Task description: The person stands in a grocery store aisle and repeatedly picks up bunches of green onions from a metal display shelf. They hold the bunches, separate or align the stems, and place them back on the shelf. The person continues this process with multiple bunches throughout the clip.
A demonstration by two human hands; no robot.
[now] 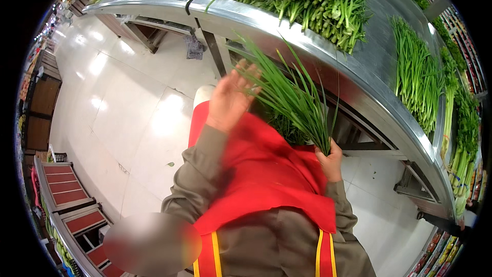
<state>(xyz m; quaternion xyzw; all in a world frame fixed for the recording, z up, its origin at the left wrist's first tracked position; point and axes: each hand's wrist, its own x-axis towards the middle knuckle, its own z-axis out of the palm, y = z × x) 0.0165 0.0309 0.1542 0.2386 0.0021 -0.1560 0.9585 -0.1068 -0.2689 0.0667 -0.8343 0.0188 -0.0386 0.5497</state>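
My right hand (331,161) is closed around the base of a bunch of long green garlic chives (290,102). The leaves fan up and to the left from it, in front of the steel counter. At the leaf tips is my left hand (232,98), raised, fingers apart and blurred. Some leaves cross near its fingertips; whether they touch is unclear. Below the bunch, a dark heap of greens (286,125) shows beyond my red apron (269,169), partly covered by the leaves.
The steel display counter (246,13) curves around ahead and right. It bears a pile of green stalks (300,0), a bundle of thin chives (417,79) and tied leafy celery (463,161). A tiled floor (130,123) and a wood-panelled stand (65,184) are at left.
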